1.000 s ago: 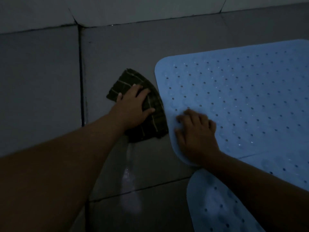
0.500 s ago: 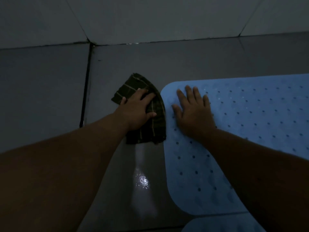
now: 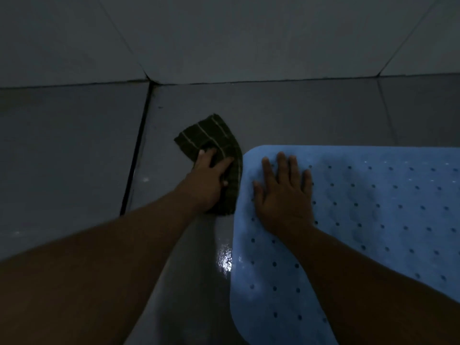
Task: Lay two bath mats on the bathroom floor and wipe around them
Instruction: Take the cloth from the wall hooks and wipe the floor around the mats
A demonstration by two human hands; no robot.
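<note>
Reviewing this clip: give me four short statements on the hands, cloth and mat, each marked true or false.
1. The left hand presses a dark striped cloth on the floor. True.
2. The right hand grips a brush. False: it lies flat, fingers spread, on the blue mat.
3. The cloth lies on top of the mat. False: it is on the tiles beside the mat's left edge.
4. A wet shine shows on the floor beside the mat. True.

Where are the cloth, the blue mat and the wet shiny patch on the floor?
cloth (image 3: 211, 135): head view, striped far corner beyond the fingers.
blue mat (image 3: 373, 195): head view, holed top surface right of the hand.
wet shiny patch (image 3: 224, 261): head view, bright glare beside the mat's left edge.
</note>
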